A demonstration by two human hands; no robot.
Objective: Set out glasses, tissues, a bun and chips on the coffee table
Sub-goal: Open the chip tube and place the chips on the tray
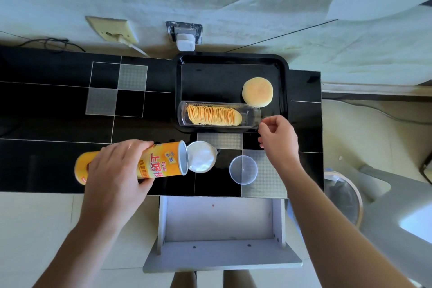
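My left hand (117, 170) grips an orange chip can (161, 161) lying sideways just above the black coffee table (58, 105), its open mouth facing right with the foil seal (201, 156) peeled back. A clear plastic inner tray (250, 116) holding a stack of chips (214, 115) lies across the front of a black serving tray (230, 59). A round bun (257, 91) sits in that tray at the right. My right hand (278, 138) hovers at the clear tray's right end, fingers loosely curled and holding nothing. The clear can lid (243, 170) rests on the table.
An open white drawer (222, 224) juts out below the table's front edge. Wall sockets with a plug (185, 41) sit behind the table. A bin (343, 196) and a grey chair (397, 194) stand to the right on the floor.
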